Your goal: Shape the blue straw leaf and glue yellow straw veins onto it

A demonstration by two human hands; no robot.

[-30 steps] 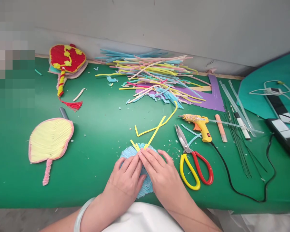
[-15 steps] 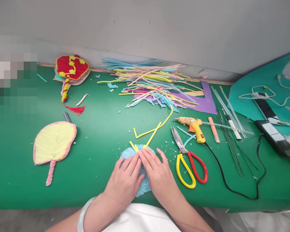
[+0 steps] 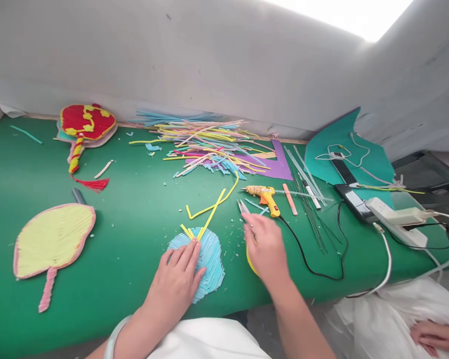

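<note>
My left hand (image 3: pixel 175 276) lies flat, fingers stretched out, on a round blue piece (image 3: pixel 212 257) made of fuzzy strips laid side by side. Its fingertips press the lower ends of several yellow pipe cleaners (image 3: pixel 212 213) against the blue surface. To the right, my right hand (image 3: pixel 267 244) is closed over a pair of scissors (image 3: pixel 251 262). The blade tips stick out past its fingers and part of the yellow handle shows below; the red handle is hidden. A bent yellow pipe cleaner (image 3: pixel 209 207) lies just beyond the blue piece.
A yellow glue gun (image 3: pixel 271 202) with a black cord lies beyond my right hand. Many coloured pipe cleaners (image 3: pixel 209 134) are heaped at the back. Left are a yellow leaf-shaped fan (image 3: pixel 56 239) and a red fan (image 3: pixel 88 122). A power strip (image 3: pixel 396 224) sits right; another person's hand (image 3: pixel 436 336) shows lower right.
My right hand has left the blue piece and moved right onto the scissors. My left hand stays on the blue piece. The view has shifted to the right.
</note>
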